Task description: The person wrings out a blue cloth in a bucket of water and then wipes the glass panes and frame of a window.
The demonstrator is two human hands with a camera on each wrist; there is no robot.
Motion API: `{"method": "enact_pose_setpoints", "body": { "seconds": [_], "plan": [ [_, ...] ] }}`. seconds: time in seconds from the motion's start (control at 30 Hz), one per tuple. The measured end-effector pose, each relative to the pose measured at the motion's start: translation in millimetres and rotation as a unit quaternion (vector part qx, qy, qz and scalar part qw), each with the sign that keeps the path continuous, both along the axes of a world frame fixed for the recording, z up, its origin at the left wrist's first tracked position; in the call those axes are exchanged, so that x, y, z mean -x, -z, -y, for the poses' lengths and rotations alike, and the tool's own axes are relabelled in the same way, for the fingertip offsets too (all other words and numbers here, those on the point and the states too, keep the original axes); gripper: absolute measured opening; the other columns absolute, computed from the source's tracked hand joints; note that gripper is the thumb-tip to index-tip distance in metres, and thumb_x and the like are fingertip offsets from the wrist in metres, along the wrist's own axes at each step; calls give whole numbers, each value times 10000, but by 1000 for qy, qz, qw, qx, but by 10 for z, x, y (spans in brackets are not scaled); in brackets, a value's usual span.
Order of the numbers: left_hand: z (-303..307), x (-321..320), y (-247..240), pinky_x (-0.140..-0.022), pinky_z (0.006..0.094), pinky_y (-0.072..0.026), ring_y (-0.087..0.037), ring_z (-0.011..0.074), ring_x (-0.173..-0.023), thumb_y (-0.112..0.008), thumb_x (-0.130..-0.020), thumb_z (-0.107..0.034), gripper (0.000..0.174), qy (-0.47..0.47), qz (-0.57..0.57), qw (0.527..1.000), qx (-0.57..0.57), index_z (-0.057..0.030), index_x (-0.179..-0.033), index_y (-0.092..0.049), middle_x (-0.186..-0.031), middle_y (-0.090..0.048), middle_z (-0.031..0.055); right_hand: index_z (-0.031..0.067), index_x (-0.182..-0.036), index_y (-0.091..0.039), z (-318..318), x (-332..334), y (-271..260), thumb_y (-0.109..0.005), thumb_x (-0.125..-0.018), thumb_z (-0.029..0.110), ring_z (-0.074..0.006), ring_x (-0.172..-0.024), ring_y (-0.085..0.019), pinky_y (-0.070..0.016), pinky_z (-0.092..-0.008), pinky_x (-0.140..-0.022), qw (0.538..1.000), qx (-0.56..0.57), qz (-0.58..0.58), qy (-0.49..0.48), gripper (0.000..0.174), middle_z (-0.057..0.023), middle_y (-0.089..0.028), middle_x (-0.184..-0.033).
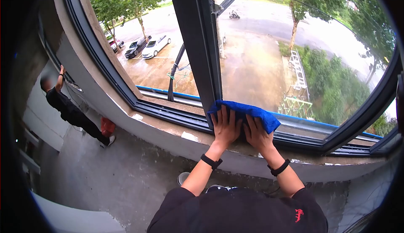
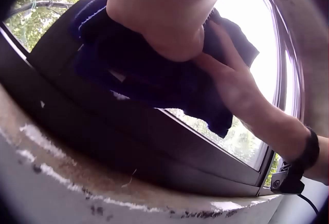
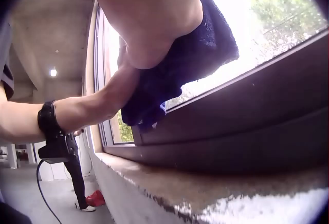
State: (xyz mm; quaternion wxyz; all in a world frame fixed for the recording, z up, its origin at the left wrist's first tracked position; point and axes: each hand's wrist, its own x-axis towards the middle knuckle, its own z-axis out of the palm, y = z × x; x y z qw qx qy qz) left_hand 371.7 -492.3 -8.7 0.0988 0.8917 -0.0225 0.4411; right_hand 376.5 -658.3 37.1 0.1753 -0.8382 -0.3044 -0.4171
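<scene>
A blue cloth [image 1: 246, 109] lies against the lower part of the dark window frame [image 1: 198, 48], where the upright meets the bottom rail. My left hand [image 1: 226, 128] presses on the cloth's left part, fingers stretched upward. Beside it my right hand [image 1: 257, 133] rests on the cloth's right part, its fingers also extended. In the left wrist view the cloth [image 2: 169, 88] hangs below the hands in dark folds. The right wrist view shows the cloth [image 3: 211, 39] spreading past the hand toward the glass. Both palms' contact with the cloth is largely hidden.
A rough sill [image 1: 168, 128] with white patches runs under the window. A bucket [image 1: 183, 177] stands on the floor below it. Farther left, another person [image 1: 69, 107] in dark clothes stands by the wall, near a red bag [image 1: 107, 127]. Parked cars and trees show outside.
</scene>
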Motion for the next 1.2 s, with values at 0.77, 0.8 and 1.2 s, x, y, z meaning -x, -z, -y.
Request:
{"method": "enact_pose_setpoints", "body": {
  "seconds": [0.77, 0.8, 1.2],
  "plan": [
    [65, -493, -2954, -1143, 667, -156, -293, 501, -1440, -469, -1009, -420, 645, 45, 326, 941, -77, -59, -1538, -384, -1598, -275, 290, 193, -1306, -645, -191, -496, -2498, -665, -874, 431, -216, -1088, -609, -425, -420, -894, 930, -179, 321, -17, 493, -63, -599, -1385],
    [83, -496, -2827, -1148, 662, -147, -294, 494, -1444, -442, -1018, -442, 646, 30, 315, 946, -63, -61, -1537, -388, -1603, -277, 280, 200, -1368, -609, -180, -427, -2388, -634, -902, 447, -236, -1213, -556, -399, -422, -961, 955, -146, 258, 1, 528, -81, -562, -1435],
    [89, -380, -414, -1140, 715, -36, -155, 557, -1475, -417, -1021, -438, 730, -21, 160, 987, 11, -29, -1586, -200, -1606, -125, 374, 209, -1301, -653, -123, -181, -365, -612, -952, 387, -158, -1313, -520, -502, -420, -953, 990, 30, 135, 31, 393, -7, -589, -1399]
  ]
}}
